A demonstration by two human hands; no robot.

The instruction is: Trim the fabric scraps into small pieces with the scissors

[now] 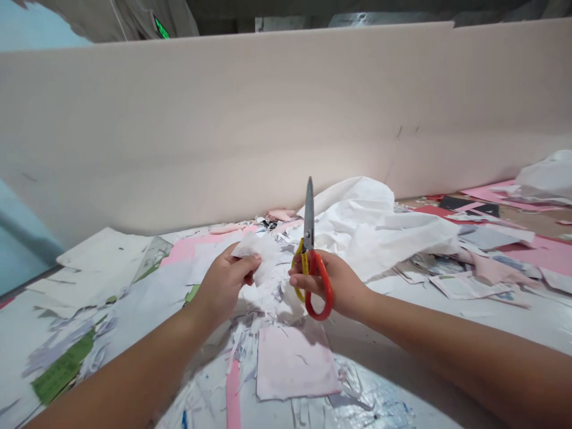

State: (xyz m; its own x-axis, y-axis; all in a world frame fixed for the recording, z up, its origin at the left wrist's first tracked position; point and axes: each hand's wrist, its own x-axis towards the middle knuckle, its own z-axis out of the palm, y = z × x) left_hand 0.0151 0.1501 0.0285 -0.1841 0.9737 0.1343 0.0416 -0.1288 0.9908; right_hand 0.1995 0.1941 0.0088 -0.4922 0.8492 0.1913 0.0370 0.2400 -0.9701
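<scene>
My left hand [227, 280] pinches a small piece of thin white paper [254, 247] between thumb and fingers. In my right hand [339, 283] is a pair of scissors [309, 220] with one red and one yellow handle. The blades point up and lie together, apart from the paper. Below my hands, a square pale pink sheet [295, 363] lies flat on the table among thin paper shreds. Behind the scissors a large crumpled white sheet [370, 232] is heaped against the board.
A tall pale board [268, 131] runs across the back. To the left lie stacked off-white sheets [102, 262] and a green strip [65, 369]. Mixed scraps [473, 280] and pink sheets [540, 256] are spread on the right. Grey cloth [147, 18] shows beyond the board.
</scene>
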